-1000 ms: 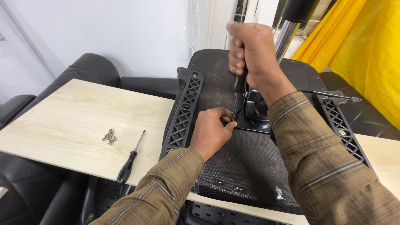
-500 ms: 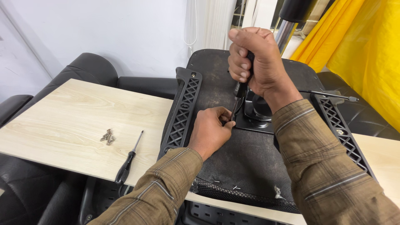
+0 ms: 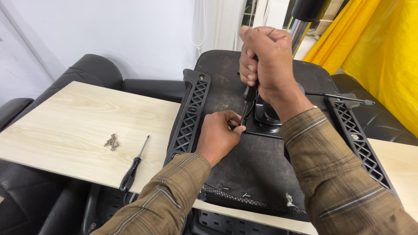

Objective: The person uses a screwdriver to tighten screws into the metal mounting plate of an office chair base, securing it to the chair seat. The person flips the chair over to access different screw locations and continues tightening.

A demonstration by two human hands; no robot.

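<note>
White wall (image 3: 122, 35) filled the background, with yellow fabric (image 3: 374, 56) hanging at the right edge. Below it a pale wooden tabletop (image 3: 69, 126) stretched across the view, ringed by black padded chair parts (image 3: 93, 69) at its far and left sides. An upturned office chair seat (image 3: 248, 174) lay on the table, its dark fabric underside facing up, with a black lattice armrest bracket (image 3: 188, 117) bolted along its left side and another bracket (image 3: 359, 143) along its right. A black metal mechanism plate (image 3: 267, 122) sat at the middle of the seat, and a thin lever rod (image 3: 339, 98) stuck out from it toward the right.

The right hand (image 3: 265, 61) was closed in a fist around the handle of a screwdriver (image 3: 249, 98), held upright with its tip down at the left edge of the plate. The left hand (image 3: 220, 135) rested on the seat fabric just beside that tip, its fingertips (image 3: 235, 124) pinched narrowly around the shaft end; what lay between them could not be made out.

A second screwdriver (image 3: 135, 165) with a black handle lay untouched near the table's front edge, and a small pile of screws (image 3: 111, 142) lay just to its left, well apart from both hands.
</note>
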